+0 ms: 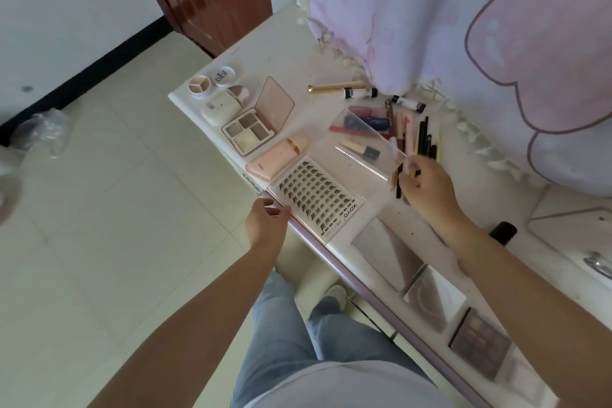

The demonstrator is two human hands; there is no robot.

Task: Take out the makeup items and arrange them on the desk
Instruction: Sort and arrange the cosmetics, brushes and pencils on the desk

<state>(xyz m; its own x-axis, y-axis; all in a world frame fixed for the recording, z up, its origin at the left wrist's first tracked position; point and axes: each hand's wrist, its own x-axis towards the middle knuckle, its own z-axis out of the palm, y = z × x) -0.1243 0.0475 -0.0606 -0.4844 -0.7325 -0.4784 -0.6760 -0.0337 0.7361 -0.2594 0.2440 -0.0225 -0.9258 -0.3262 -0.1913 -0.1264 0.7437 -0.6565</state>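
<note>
Arranging is well along: the right hand (427, 187) pinches the near ends of the pencils (418, 139) beside the clear organizer (371, 146) on the desk (288, 43), while the left hand (266, 220) rests loosely curled, gripping nothing, at the lash tray (318, 200) (next likely squaring the pencils into a row)

"XOYO" on lash tray (319, 200) label; "blbl" on round compact lid (223, 75).
</note>
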